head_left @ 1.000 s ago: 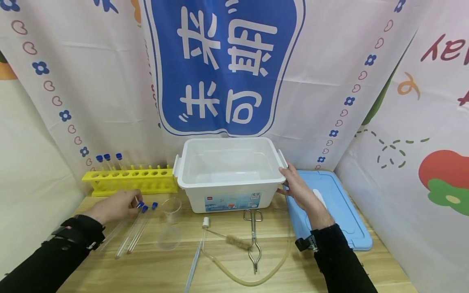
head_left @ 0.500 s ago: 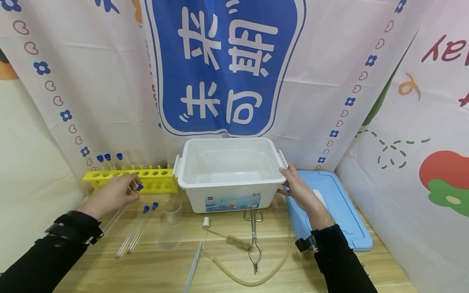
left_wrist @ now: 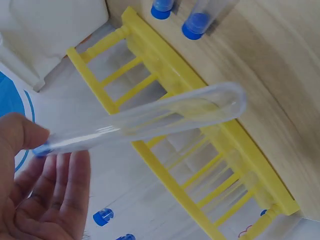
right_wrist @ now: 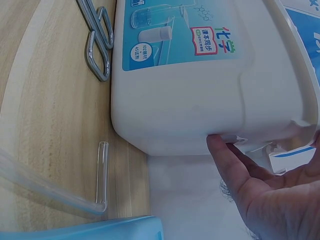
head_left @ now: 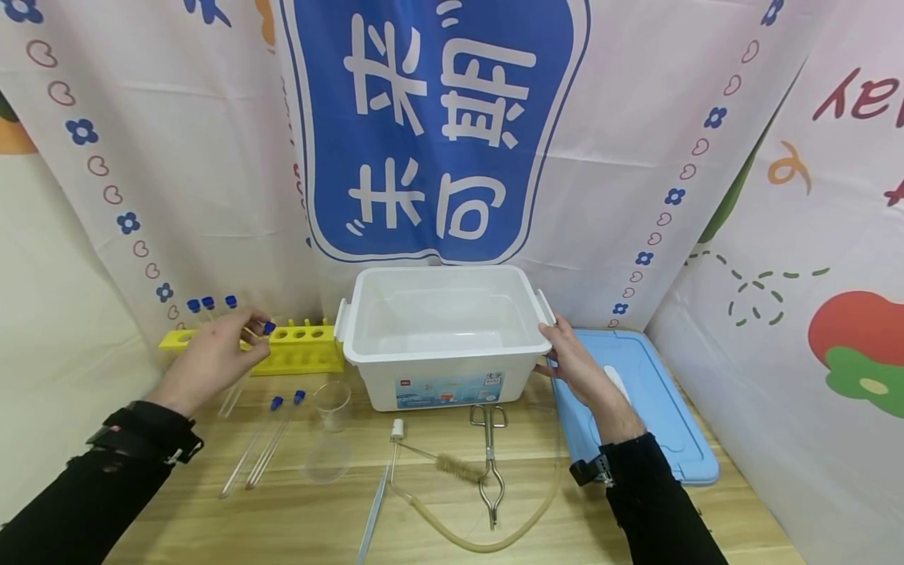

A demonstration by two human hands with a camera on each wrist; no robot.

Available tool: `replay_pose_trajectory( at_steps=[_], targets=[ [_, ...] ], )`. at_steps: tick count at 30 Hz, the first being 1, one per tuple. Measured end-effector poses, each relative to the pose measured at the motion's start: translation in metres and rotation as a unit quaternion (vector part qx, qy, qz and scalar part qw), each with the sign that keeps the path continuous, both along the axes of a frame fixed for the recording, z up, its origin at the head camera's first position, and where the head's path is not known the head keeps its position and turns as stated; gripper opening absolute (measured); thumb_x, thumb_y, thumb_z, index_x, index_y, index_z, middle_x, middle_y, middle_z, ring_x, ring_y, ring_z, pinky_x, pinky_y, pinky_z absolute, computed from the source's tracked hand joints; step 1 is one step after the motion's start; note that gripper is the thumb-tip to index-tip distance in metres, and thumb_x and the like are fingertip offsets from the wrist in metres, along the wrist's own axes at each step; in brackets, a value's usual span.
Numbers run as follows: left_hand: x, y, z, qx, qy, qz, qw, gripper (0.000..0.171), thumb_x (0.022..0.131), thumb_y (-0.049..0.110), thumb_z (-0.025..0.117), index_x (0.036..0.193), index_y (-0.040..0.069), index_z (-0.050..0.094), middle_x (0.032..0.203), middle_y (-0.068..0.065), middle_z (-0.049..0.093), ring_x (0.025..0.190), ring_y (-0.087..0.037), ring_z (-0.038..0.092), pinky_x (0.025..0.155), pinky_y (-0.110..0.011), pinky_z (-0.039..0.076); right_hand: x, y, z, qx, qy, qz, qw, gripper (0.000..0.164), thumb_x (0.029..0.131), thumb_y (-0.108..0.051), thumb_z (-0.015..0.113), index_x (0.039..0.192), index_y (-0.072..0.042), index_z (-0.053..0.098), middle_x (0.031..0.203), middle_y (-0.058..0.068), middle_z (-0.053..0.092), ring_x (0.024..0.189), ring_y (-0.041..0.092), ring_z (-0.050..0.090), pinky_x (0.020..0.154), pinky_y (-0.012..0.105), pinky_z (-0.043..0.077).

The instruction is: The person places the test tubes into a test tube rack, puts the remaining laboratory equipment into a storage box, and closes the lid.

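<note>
My left hand (head_left: 212, 357) pinches a test tube (left_wrist: 150, 120) by its blue cap, between thumb and fingers. The clear tube slants, rounded end away from the hand, in front of the yellow test tube rack (head_left: 304, 362). Several other capped tubes stand in the rack's left part, partly behind the hand. Two more test tubes (head_left: 268, 451) lie on the table with blue caps pointing away. At the white plastic tub (head_left: 374, 384), my right hand (head_left: 579, 369) grips the right handle, thumb on top and fingers below against the wall.
A clear plastic cup (head_left: 332, 408) stands beside the lying tubes. Tweezers (head_left: 373, 510), a bottle brush (head_left: 459, 468), metal tongs (head_left: 489, 463) and a rubber hose (head_left: 508, 541) lie in front of the tub. A blue lid (head_left: 650, 400) is at the right. A printed cloth hangs behind.
My left hand has lifted the test tube from beside the lying ones and carried it up and away to the rack. The right hand and tub have stayed in place.
</note>
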State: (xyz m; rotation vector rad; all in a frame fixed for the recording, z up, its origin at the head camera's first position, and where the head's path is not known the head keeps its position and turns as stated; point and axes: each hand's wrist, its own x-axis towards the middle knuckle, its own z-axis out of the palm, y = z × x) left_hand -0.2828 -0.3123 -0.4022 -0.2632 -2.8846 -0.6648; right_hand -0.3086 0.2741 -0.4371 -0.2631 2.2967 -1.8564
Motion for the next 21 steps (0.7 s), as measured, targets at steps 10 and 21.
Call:
replay_pose_trajectory(
  at_steps=[10, 21],
  targets=[
    [-0.003, 0.01, 0.007, 0.035, 0.094, 0.027, 0.9946, 0.044, 0.112, 0.011, 0.07, 0.152, -0.005, 0.061, 0.139, -0.032, 0.069, 0.124, -0.051, 0.07, 0.099, -0.071, 0.068, 0.0, 0.0, -0.001, -0.001, 0.001, 0.002, 1.0, 0.083, 0.126, -0.054, 0.039, 0.19, -0.025, -0.006, 0.193, 0.027, 0.02, 0.175, 0.058, 0.036, 0.134, 0.076, 0.044],
    [-0.004, 0.019, 0.008, 0.101, 0.149, 0.055, 0.9821, 0.047, 0.117, 0.017, 0.067, 0.159, -0.002, 0.058, 0.147, -0.029, 0.068, 0.13, -0.048, 0.07, 0.096, -0.03, 0.071, 0.001, 0.0, -0.001, 0.0, 0.003, 0.002, 1.0, 0.084, 0.126, -0.055, 0.04, 0.19, -0.025, -0.005, 0.193, 0.027, 0.021, 0.175, 0.058, 0.037, 0.133, 0.076, 0.044]
  ],
)
